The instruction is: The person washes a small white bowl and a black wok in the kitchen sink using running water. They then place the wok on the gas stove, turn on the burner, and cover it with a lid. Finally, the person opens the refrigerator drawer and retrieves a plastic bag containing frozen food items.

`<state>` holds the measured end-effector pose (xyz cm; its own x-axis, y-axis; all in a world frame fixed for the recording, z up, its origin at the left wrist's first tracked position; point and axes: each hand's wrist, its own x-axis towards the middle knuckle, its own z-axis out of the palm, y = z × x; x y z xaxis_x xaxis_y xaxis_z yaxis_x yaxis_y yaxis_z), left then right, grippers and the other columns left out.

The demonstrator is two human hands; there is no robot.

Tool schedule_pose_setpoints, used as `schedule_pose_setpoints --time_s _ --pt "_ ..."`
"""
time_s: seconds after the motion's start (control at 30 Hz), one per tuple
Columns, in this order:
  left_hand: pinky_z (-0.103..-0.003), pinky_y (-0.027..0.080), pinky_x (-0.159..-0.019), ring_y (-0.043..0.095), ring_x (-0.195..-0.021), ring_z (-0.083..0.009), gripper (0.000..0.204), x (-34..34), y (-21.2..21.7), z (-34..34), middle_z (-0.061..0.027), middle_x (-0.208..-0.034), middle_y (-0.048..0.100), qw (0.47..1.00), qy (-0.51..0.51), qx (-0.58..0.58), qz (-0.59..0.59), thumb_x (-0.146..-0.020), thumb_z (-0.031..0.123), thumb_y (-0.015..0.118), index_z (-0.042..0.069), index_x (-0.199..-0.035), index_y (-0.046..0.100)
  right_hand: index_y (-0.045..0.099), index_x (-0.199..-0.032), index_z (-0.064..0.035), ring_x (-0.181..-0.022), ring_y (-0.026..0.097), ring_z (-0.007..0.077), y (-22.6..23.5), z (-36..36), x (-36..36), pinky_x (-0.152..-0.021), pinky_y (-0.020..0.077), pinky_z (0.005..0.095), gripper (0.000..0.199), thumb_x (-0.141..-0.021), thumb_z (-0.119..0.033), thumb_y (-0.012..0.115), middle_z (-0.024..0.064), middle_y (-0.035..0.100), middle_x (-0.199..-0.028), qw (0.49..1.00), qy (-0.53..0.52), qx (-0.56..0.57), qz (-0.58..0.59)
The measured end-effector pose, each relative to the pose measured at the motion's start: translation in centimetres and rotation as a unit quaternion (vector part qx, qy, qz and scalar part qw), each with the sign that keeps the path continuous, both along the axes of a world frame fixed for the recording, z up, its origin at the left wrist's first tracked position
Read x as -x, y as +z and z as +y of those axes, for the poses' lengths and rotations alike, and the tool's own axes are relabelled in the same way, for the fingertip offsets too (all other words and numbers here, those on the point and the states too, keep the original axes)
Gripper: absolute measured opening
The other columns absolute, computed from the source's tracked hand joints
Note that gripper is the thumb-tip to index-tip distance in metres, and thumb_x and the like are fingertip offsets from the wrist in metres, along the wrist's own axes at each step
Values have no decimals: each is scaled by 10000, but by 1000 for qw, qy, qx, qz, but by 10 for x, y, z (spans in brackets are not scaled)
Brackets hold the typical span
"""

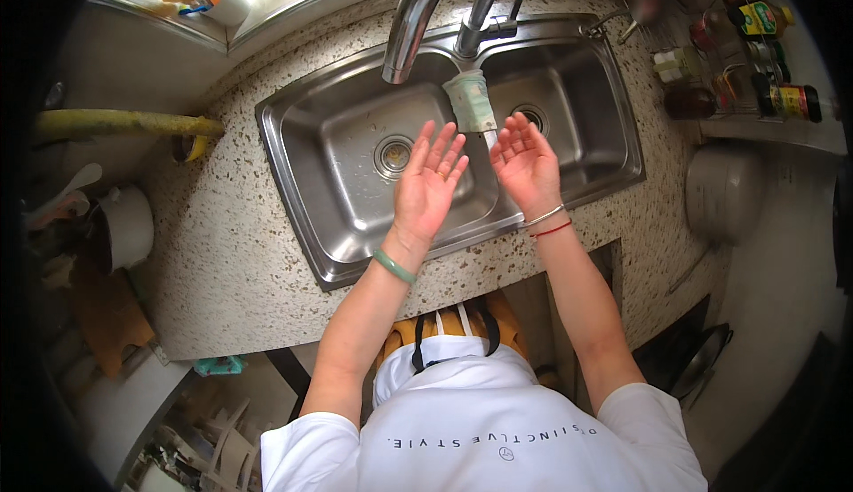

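Note:
Both of my hands are held palm up over a double-bowl steel sink (306,106). My left hand (428,186) is over the left bowl, fingers stretched out and nothing in it; a green bangle (394,267) circles that wrist. Over the right bowl, my right hand (530,168) is bare too, its fingers extended and slightly curled, with a silver bangle and a red string at the wrist. A pale green cloth (471,101) hangs on the divider between the bowls, close to my fingertips. Above the left bowl curves the chrome faucet (410,35).
Speckled countertop (218,252) surrounds the sink. Sauce bottles and jars (786,101) crowd a rack at the right. A lidded pot (724,192) stands below them. On the left are a white container (129,226) with utensils and a wooden cutting board (111,319).

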<state>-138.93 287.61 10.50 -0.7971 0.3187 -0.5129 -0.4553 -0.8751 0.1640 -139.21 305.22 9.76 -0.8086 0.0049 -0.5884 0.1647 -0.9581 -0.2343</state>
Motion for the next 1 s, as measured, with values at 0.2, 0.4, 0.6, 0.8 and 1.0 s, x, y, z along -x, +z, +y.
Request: schedule_pose_setpoints --time_s 0.2,0.4,0.6,0.8,1.0 --pt "-436 337 -1073 422 -1253 -281 321 6 -5 13 -107 -1329 463 999 20 -14 -34 -976 202 421 118 -1285 447 598 -1076 -73 -874 595 162 6 21 40 -775 493 323 208 -926 -204 539 46 634 -986 992 54 -110 20" --pt "-425 376 -1054 447 -1228 -284 318 7 -18 18 -137 -1295 478 996 71 -10 -57 -970 185 432 80 -1269 453 623 -1048 -28 -747 615 132 -31 58 72 -653 506 284 267 -869 -226 622 50 663 -923 883 116 -453 -43" --pt "-421 384 -1047 451 -1223 -278 329 5 -27 30 -134 -1286 488 995 70 0 -67 -969 185 436 83 -1281 449 595 -1161 -32 -976 625 298 -165 118 45 -841 492 361 454 -774 -250 686 168 643 -1083 506 408 -753 -99" --pt "-410 382 -1035 462 -1211 -261 353 6 -37 42 -120 -1300 486 997 44 25 -63 -971 208 441 100 -1308 431 621 -1127 -46 -1017 603 337 -202 120 37 -879 474 393 426 -741 -215 687 168 634 -1097 480 451 -741 -132" --pt "-395 389 -1019 470 -1198 -243 396 12 -49 53 -109 -1326 473 996 7 68 -63 -971 220 445 115 -1348 385 670 -1028 -51 -890 646 343 -237 137 29 -795 513 402 299 -754 -91 559 189 667 -954 517 465 -701 -160"
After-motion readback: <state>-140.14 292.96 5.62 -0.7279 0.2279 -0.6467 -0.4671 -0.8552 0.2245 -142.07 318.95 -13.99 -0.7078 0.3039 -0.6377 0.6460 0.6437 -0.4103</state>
